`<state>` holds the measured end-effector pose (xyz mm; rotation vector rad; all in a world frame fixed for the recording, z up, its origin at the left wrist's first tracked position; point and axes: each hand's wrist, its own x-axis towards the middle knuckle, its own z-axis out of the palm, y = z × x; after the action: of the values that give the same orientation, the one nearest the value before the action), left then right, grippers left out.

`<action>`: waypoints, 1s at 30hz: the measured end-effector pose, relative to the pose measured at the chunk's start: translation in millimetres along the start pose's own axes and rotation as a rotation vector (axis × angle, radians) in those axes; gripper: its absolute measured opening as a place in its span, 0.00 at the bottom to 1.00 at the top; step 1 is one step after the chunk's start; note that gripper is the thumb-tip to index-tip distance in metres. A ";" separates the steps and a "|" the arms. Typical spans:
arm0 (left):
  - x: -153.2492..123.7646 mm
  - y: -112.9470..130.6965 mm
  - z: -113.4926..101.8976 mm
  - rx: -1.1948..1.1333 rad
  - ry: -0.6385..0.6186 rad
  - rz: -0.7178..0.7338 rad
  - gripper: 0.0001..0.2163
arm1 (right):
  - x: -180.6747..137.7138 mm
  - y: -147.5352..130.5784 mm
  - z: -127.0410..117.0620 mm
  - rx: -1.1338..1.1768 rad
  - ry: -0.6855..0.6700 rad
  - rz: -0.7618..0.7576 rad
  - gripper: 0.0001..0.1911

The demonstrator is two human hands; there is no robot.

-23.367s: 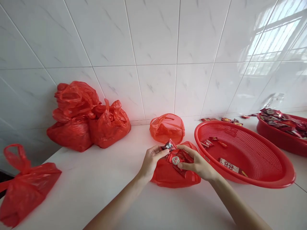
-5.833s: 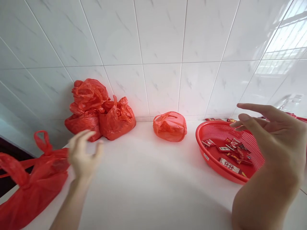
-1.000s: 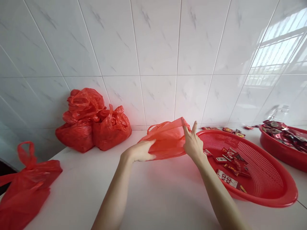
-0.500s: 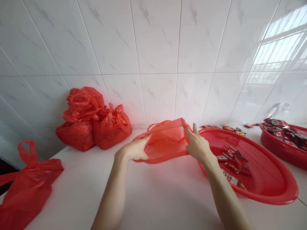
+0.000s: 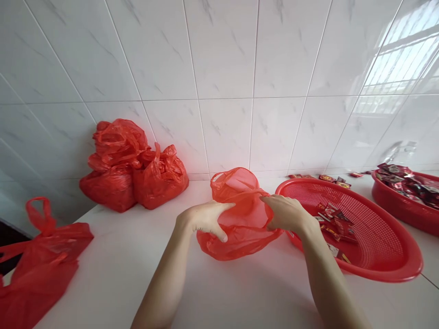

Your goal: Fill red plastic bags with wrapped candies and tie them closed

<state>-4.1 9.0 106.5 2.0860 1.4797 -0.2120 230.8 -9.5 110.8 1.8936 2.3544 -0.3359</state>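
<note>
A red plastic bag sits on the white table in front of me, its mouth spread wide and facing me. My left hand is at the left side of the mouth, thumb and fingers stretched apart against the film. On the opposite side, my right hand touches the bag's edge, with its thumb and fingers also apart. A loop of the bag stands up behind the opening. Close to my right hand is a large red perforated basket with several small wrapped packets in it.
Filled red bags are piled against the tiled wall at the left. Another red bag lies on the near left edge. A second red basket heaped with packets stands far right. Loose packets lie along the wall.
The bag has come down onto the table, and its mouth has opened wider. Both hands have moved slightly, and the left thumb now shows inside the opening.
</note>
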 end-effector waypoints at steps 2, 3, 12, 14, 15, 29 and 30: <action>2.2 1.0 1.6 0.028 0.007 -0.007 0.52 | -7.5 -1.2 -0.1 0.009 0.100 -0.078 0.35; 3.1 1.6 2.3 0.040 0.004 -0.008 0.52 | -11.4 -2.8 0.0 0.008 0.158 -0.137 0.32; 16.1 4.5 6.4 0.060 -0.032 0.037 0.37 | 17.8 -46.3 32.7 -0.090 -0.152 -0.406 0.20; 21.3 1.5 6.1 0.099 -0.025 -0.001 0.37 | 30.5 -53.4 41.7 -0.119 -0.230 -0.367 0.17; 23.2 -0.5 5.4 0.117 -0.016 -0.023 0.37 | 35.0 -55.2 44.9 -0.130 -0.265 -0.351 0.17; 8.9 -47.3 -16.4 -0.009 0.091 -0.071 0.49 | 41.5 -56.5 53.7 -0.210 -0.444 -0.320 0.30; 8.2 -50.3 -16.8 -0.025 0.093 -0.064 0.49 | 41.2 -56.4 53.4 -0.211 -0.443 -0.321 0.30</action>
<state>-49.8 36.0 98.9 2.0554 1.5977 -0.1217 163.7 5.8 56.1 1.1990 2.2677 -0.4568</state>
